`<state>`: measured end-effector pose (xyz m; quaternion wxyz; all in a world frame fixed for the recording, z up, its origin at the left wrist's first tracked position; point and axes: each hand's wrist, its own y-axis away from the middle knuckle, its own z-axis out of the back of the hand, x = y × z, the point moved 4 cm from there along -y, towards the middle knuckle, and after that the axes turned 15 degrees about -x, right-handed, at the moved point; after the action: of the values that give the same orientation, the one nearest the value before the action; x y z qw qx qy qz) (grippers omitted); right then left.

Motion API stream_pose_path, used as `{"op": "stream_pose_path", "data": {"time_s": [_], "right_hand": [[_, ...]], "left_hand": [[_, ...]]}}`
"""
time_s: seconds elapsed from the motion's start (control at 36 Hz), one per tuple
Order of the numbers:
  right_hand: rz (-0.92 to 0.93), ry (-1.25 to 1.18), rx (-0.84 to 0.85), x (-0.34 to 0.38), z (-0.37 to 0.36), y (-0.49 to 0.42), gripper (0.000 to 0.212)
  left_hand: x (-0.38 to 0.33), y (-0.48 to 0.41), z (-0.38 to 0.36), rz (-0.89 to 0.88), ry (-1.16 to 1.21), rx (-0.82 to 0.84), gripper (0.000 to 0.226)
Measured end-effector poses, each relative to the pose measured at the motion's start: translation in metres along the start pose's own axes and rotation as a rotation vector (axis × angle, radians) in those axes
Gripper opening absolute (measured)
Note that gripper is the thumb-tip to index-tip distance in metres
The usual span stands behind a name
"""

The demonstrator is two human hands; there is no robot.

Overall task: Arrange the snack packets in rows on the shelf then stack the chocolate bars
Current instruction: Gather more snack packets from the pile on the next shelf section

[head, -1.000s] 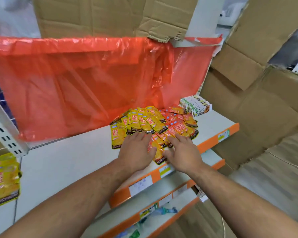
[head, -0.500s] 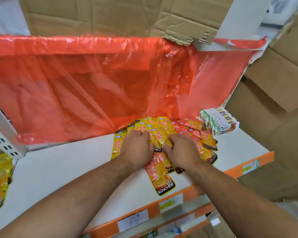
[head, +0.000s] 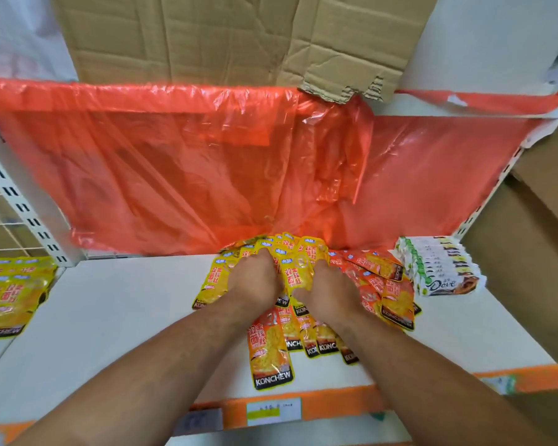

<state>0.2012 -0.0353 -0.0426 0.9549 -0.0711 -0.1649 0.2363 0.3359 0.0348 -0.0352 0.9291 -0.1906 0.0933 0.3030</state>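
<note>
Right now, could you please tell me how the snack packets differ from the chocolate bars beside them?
The snack packets are yellow and orange-red pouches; the chocolate bars have white wrappers. The snack packets lie fanned and overlapping; the chocolate bars sit in one tidy block. The left hand and right hand hold the snack packets; the chocolate bars are untouched. Both lie on the same white shelf.

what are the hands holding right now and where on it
Both grip yellow Konchew packets: left hand and right hand curl fingers over their middles.
</note>
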Motion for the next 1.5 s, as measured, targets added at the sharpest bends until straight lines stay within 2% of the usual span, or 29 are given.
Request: {"op": "stream_pose_path", "data": {"time_s": [0.19,0.28,0.36,0.53,0.69,0.75,0.81,0.86,0.97,1.0,1.03,1.08,1.11,1.22,1.33,1.42,1.5], "right_hand": [[-0.066,-0.167,0.079,-0.009,-0.004,-0.007,0.054],[-0.056,-0.208,0.087,-0.013,-0.004,-0.008,0.043],[-0.052,-0.208,0.081,-0.014,-0.003,-0.006,0.041],[-0.058,-0.273,0.077,-0.013,-0.004,-0.005,0.038],[-0.195,-0.625,0.076,-0.014,0.0,-0.011,0.044],[-0.244,-0.718,0.095,-0.011,0.005,-0.01,0.045],[-0.266,-0.799,0.107,-0.005,0.011,-0.008,0.032],[-0.282,-0.859,0.113,0.005,0.018,-0.004,0.025],[-0.23,-0.848,0.142,0.027,0.012,0.002,0.031],[-0.215,-0.847,0.154,0.035,0.01,0.004,0.026],[-0.207,-0.855,0.159,0.043,0.011,0.008,0.028],[-0.194,-0.88,0.177,0.06,0.009,0.016,0.046],[-0.184,-0.89,0.189,0.068,0.006,0.019,0.046],[-0.144,-0.895,0.265,0.107,-0.007,0.038,0.024],[-0.054,-0.91,0.312,0.15,-0.019,0.061,0.048],[-0.022,-0.892,0.358,0.185,-0.022,0.085,0.033],[-0.024,-0.894,0.369,0.223,-0.027,0.111,0.028]], "left_hand": [[0.004,0.001,0.0,0.148,0.063,-0.003,0.025],[0.009,0.007,-0.002,0.215,0.087,0.009,0.033],[0.008,0.014,-0.003,0.251,0.094,0.02,0.039],[-0.002,0.014,0.001,0.318,0.13,-0.014,0.024],[0.015,0.011,0.016,0.513,0.366,-0.099,0.005],[0.027,0.011,0.017,0.596,0.462,-0.141,0.015],[0.039,0.016,0.018,0.681,0.524,-0.166,0.021],[0.05,0.023,0.02,0.735,0.584,-0.165,0.023],[0.075,0.038,0.026,0.783,0.646,-0.157,0.023],[0.082,0.042,0.029,0.79,0.654,-0.149,0.022],[0.088,0.047,0.032,0.797,0.664,-0.142,0.023],[0.103,0.056,0.038,0.807,0.69,-0.139,0.025],[0.11,0.061,0.042,0.811,0.7,-0.14,0.025],[0.145,0.085,0.059,0.839,0.72,-0.158,0.029],[0.186,0.109,0.08,0.861,0.756,-0.166,0.027],[0.218,0.131,0.099,0.894,0.813,-0.172,0.022],[0.253,0.156,0.118,0.933,0.856,-0.205,0.031]]}}
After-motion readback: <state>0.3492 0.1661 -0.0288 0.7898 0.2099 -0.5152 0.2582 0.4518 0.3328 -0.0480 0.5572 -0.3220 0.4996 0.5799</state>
